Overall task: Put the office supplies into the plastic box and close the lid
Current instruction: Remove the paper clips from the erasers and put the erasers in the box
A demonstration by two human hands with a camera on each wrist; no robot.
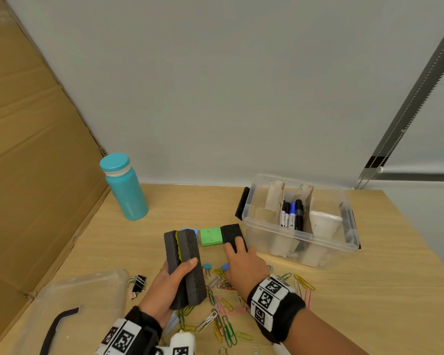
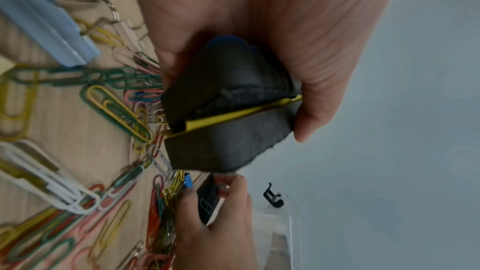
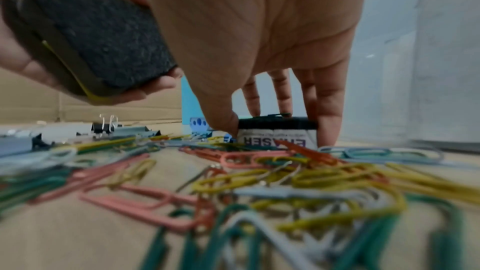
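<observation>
1. Wooden desk (image 1: 369, 290) against a pale wall, strewn with coloured paper clips (image 1: 223, 321).
2. Left hand (image 1: 164, 285) wrapped around two dark erasers (image 1: 186, 267) stacked face to face, held above the desk.
3. Right hand (image 1: 244, 265) pinching a third eraser (image 1: 233, 235) between thumb and fingers; eraser resting on the desk beside a green block (image 1: 210, 236).
4. Open plastic box (image 1: 326, 242) just to the right, markers (image 1: 292, 216) standing between cardboard dividers.
5. Clear lid (image 1: 87, 298) lying at near left; teal bottle (image 1: 124, 187) farther back.
</observation>
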